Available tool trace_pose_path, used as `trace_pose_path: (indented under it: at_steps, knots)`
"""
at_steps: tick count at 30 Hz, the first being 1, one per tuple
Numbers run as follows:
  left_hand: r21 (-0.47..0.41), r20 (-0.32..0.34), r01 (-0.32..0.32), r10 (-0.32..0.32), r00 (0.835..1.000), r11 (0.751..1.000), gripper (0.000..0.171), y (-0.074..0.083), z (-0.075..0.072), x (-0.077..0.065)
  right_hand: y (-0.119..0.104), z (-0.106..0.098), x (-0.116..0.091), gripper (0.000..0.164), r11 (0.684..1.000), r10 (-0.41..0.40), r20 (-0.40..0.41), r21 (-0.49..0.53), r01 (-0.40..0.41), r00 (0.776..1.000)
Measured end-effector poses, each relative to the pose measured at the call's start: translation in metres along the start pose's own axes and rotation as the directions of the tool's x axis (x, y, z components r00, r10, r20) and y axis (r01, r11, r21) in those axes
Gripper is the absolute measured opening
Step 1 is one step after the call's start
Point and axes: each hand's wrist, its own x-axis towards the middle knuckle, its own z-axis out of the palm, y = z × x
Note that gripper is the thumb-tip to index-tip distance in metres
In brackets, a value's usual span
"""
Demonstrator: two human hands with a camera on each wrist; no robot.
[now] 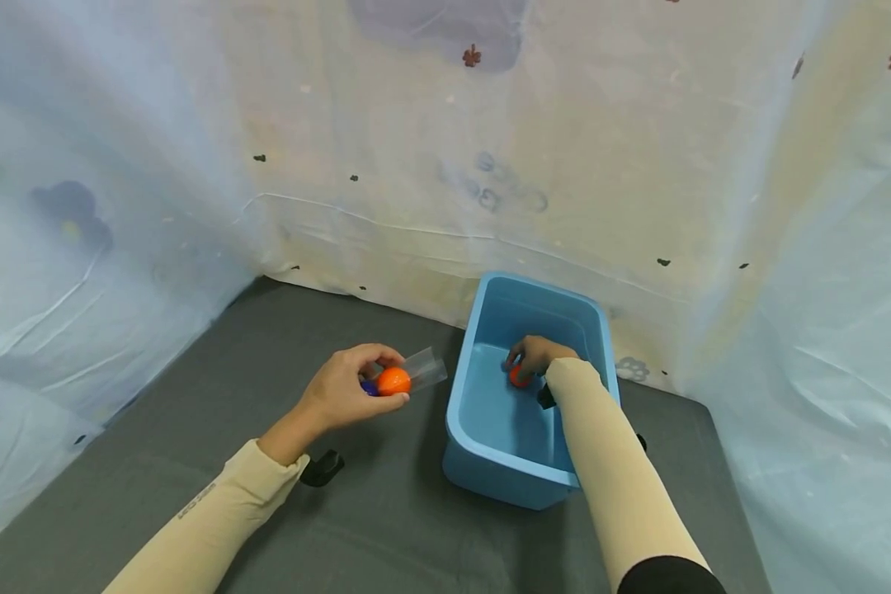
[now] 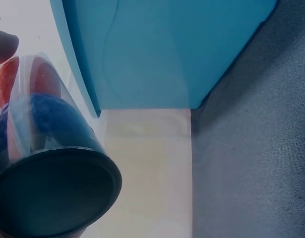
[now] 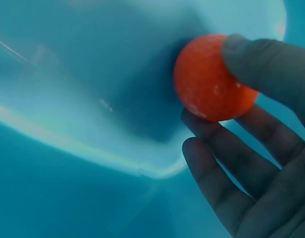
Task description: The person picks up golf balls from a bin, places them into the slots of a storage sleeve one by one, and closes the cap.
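Observation:
My left hand [image 1: 341, 389] grips a clear plastic tube [image 1: 431, 368] just left of the blue tub [image 1: 490, 408]. An orange ball [image 1: 394, 381] and a dark blue ball [image 1: 369, 387] are inside it. In the left wrist view the tube's dark round end [image 2: 58, 193] faces the camera, with the blue ball [image 2: 53, 116] behind it. Down inside the tub, my right hand [image 1: 540, 353] pinches another orange ball [image 3: 212, 79] between thumb and fingers, close to the tub's floor.
The tub stands on a dark grey cloth-covered table [image 1: 386, 511], near its back edge. A pale patterned sheet [image 1: 386, 165] hangs behind the table and along both sides. Black straps [image 1: 322, 469] are at the wrists.

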Motion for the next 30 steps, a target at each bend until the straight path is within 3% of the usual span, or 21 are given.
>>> trace_pose_path:
  at_steps: [7,16,26,30]
  knots:
    - [-0.013,0.005,-0.013,0.013,1.000,1.000,0.038,-0.001,0.002,0.001,0.001,-0.003,-0.005,0.031,0.999,0.004,0.003,-0.033,-0.003,1.000]
    - [-0.008,0.011,-0.017,0.018,1.000,1.000,0.037,0.000,-0.001,0.009,-0.008,-0.025,-0.017,0.036,0.972,-0.202,0.011,-0.116,0.202,0.979]
    - [-0.001,0.012,-0.034,0.034,0.999,0.999,0.038,-0.002,0.000,0.016,-0.024,-0.040,-0.032,0.031,0.943,-0.305,-0.035,-0.146,0.298,0.952]
    - [0.004,0.001,-0.043,0.043,0.999,0.999,0.038,-0.001,0.001,0.019,-0.031,-0.046,-0.040,0.028,0.923,-0.363,-0.082,-0.167,0.346,0.928]
